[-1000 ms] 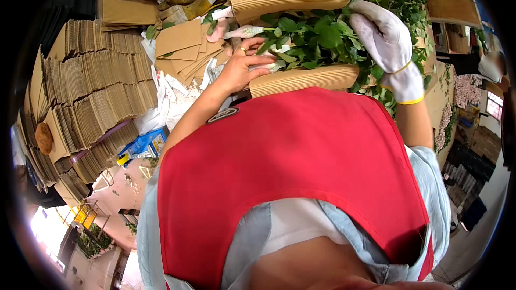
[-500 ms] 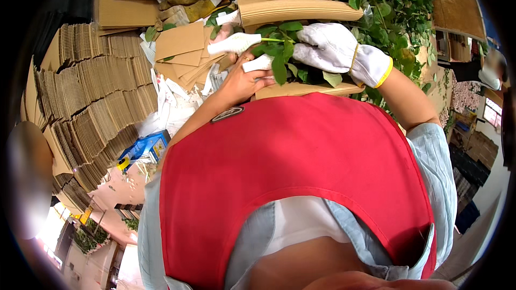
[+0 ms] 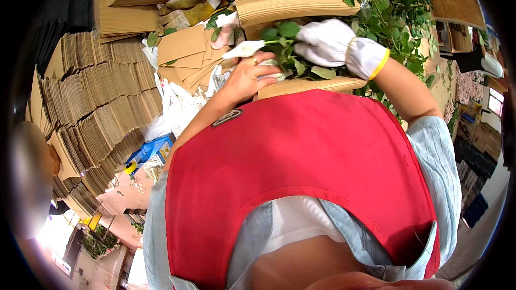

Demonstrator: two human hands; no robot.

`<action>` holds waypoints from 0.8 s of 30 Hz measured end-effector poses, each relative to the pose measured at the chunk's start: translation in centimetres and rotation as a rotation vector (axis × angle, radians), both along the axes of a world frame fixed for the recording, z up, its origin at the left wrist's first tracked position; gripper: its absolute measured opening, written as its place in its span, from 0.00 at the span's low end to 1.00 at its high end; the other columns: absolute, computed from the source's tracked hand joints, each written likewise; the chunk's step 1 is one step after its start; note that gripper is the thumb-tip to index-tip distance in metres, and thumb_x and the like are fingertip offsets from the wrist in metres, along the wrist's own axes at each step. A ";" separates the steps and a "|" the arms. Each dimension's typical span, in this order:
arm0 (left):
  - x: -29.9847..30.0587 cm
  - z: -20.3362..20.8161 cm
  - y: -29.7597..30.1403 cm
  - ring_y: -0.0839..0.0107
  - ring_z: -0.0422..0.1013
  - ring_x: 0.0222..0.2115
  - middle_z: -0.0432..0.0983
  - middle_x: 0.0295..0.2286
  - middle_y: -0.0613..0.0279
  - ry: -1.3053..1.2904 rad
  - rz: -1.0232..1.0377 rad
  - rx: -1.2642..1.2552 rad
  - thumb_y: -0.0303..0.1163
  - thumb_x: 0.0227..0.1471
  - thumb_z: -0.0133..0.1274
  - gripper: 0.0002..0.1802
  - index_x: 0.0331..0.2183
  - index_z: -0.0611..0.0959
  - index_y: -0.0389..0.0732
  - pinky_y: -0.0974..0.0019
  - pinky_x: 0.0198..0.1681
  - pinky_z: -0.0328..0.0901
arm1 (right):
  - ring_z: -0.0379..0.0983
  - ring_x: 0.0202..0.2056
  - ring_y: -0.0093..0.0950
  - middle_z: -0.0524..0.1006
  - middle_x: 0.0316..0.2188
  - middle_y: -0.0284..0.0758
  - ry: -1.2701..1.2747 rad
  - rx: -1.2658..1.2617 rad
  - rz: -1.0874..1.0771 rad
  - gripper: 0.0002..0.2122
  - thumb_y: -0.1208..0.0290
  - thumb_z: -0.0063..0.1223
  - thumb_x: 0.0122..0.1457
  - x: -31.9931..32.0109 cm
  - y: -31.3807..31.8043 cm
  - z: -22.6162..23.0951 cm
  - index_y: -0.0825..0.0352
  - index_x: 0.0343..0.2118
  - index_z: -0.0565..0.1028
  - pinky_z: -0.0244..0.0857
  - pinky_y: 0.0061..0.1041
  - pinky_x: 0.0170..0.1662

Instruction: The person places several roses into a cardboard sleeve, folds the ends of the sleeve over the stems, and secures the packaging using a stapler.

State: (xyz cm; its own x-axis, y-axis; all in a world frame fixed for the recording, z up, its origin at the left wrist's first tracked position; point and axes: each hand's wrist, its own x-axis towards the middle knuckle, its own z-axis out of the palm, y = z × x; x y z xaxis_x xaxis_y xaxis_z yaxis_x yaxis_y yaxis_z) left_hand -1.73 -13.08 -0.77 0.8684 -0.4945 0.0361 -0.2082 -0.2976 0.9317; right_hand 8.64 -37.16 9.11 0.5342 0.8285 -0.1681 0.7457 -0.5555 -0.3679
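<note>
My bare left hand [image 3: 247,78], a ring on one finger, curls around a flower head in a white net sleeve [image 3: 271,71]. Just above its knuckles lies another stemmed flower in a white sleeve [image 3: 245,49], its bud covered. Green rose leaves [image 3: 287,48] fan out between my two hands. In a white glove with a yellow cuff edge, my right hand [image 3: 328,43] is closed over the leafy stems; its fingertips are partly hidden. Under the bunch shows a corrugated cardboard sheet [image 3: 312,86], close to my red apron [image 3: 301,139].
Stacked corrugated cardboard [image 3: 102,91] fills the left side. Flat cardboard pieces [image 3: 185,48] and crumpled white sleeves [image 3: 177,102] lie nearer, with a blue box [image 3: 153,150] below. Dirty work gloves [image 3: 188,8] sit at the back. Leafy stems [image 3: 403,16] crowd the right.
The upper sleeved flower has shifted right, toward my gloved hand. My left fingers have moved in over the lower sleeved head. The whole view has tilted slightly.
</note>
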 end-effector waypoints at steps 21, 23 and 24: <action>2.6 0.2 0.8 0.54 0.68 0.50 0.69 0.52 0.54 -0.114 -0.027 0.106 0.32 0.40 0.65 0.17 0.37 0.84 0.41 0.59 0.53 0.63 | 0.75 0.25 0.42 0.76 0.27 0.41 -0.135 -0.070 -0.156 0.07 0.67 0.53 0.51 -1.7 -3.8 0.6 0.64 0.30 0.77 0.70 0.39 0.27; 2.1 -0.4 0.3 0.55 0.68 0.51 0.69 0.52 0.53 -0.081 0.036 0.090 0.28 0.42 0.62 0.14 0.36 0.84 0.40 0.59 0.53 0.63 | 0.75 0.26 0.39 0.77 0.29 0.40 -0.115 0.035 -0.226 0.10 0.66 0.54 0.54 -0.4 -5.4 3.4 0.64 0.37 0.78 0.71 0.37 0.27; 1.7 -0.4 0.0 0.56 0.68 0.51 0.69 0.51 0.53 -0.073 0.082 0.090 0.28 0.43 0.62 0.13 0.36 0.84 0.40 0.59 0.53 0.63 | 0.76 0.30 0.38 0.78 0.32 0.42 -0.283 0.208 -0.538 0.12 0.65 0.54 0.56 0.4 -6.4 5.5 0.65 0.40 0.77 0.72 0.34 0.33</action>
